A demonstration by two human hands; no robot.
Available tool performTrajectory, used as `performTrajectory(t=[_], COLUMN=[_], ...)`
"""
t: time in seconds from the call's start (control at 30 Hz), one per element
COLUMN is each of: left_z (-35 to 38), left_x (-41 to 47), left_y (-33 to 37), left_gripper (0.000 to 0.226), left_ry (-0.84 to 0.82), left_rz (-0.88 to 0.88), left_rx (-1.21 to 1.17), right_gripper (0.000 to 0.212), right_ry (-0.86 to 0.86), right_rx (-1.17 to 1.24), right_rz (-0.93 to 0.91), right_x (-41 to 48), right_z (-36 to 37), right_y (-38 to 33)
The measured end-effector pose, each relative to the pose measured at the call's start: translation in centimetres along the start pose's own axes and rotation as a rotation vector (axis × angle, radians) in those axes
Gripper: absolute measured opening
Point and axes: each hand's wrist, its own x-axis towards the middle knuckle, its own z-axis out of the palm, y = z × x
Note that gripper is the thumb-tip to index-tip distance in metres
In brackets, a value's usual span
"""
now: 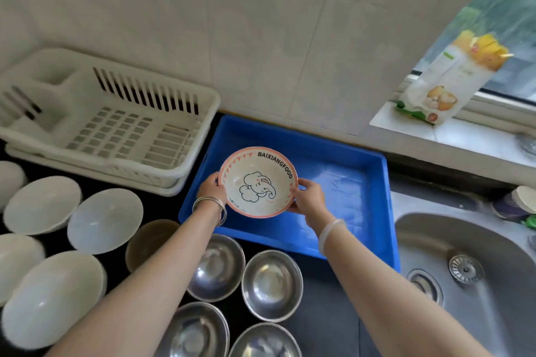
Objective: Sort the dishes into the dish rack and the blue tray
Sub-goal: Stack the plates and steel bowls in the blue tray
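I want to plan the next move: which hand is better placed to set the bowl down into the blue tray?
Probably the right hand: it grips the bowl on the side over the blue tray, while the left hand sits at the tray's edge.

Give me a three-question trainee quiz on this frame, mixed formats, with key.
1. True or false: the elephant bowl is held by both the left hand and the right hand.
2. Multiple choice: the elephant bowl is over which container? A) the white dish rack B) the blue tray C) the sink
3. Fill in: the dish rack holds ____ dishes in view.

Key: 1 true; 2 B; 3 no
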Motion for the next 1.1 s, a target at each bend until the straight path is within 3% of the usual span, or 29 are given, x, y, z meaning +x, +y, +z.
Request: performTrajectory(t=[0.23, 0.5, 0.73, 1.1], left_z=[-0.3, -0.5, 0.0, 0.9], left_x=[1.4, 0.8, 1.3, 2.4], left_y=[-0.2, -1.7, -1.7, -0.3], left_gripper=[0.037, 0.027, 0.033, 0.032], left_ry=[-0.018, -0.134, -0.092, -0.113], left_rz=[-0.012, -0.349, -0.342, -0.299], left_rx=[-0.053, -0.529, -0.708, -0.738], right_gripper=[0.032, 0.022, 0.011, 0.022], right_ry=[-0.037, -0.219, -0.130, -0.048], right_rx=[0.063, 0.363, 0.461, 0.457], right_rz=[-0.001, 0.153, 0.126, 0.109], right_x=[0.3, -1.3, -0.2, 2.1], right_z=[1.2, 1.0, 3.0, 4.4], right_y=[0.7, 3.4, 2.2, 0.0])
